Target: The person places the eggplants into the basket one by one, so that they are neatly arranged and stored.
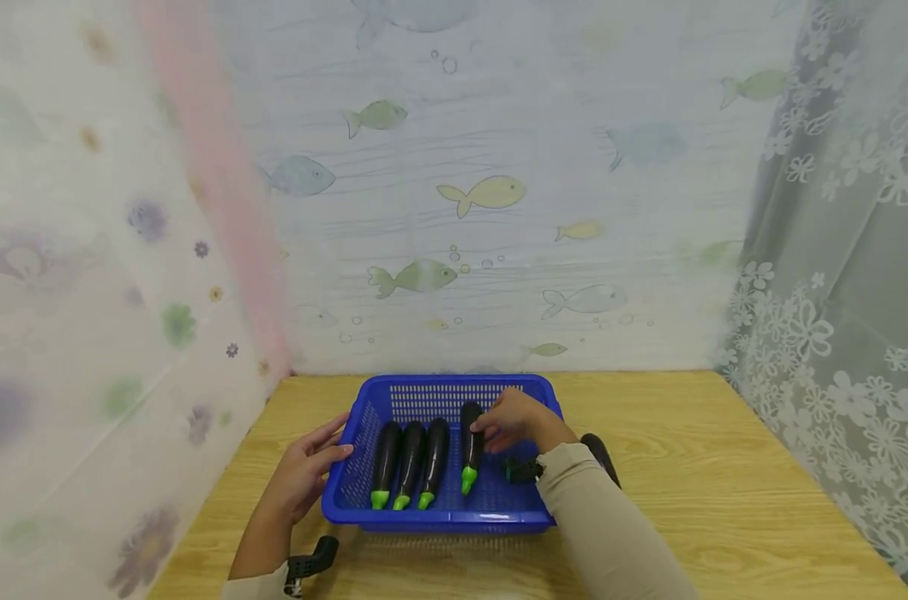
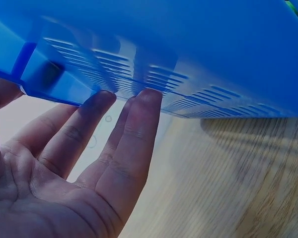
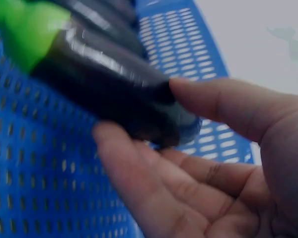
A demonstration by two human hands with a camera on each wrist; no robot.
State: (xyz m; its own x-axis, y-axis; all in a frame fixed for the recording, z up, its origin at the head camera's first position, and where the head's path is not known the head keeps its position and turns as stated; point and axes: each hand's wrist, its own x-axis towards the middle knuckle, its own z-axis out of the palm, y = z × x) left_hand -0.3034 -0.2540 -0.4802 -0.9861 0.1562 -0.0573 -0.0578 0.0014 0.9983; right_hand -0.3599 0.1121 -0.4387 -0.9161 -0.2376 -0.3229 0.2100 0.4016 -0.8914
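Note:
A blue plastic basket (image 1: 465, 517) with slotted walls stands on the table. Its left rim is held by my left hand (image 1: 304, 471), thumb over the edge; in the left wrist view the fingers (image 2: 141, 124) reach the outer wall from below. Inside, my right hand (image 1: 516, 417) pinches an eggplant (image 1: 471, 446) near its dark end, between thumb and fingers, its bright green stem end pointing toward me. The right wrist view shows this eggplant (image 3: 104, 79) close up, the thumb on top. Three more eggplants (image 1: 411, 462) lie side by side in the basket's left half.
Another dark eggplant (image 1: 601, 457) lies on the wooden table (image 1: 709, 467) right of the basket, partly hidden by my right forearm. Behind stands a fish-patterned curtain (image 1: 499, 317); patterned sheets flank both sides.

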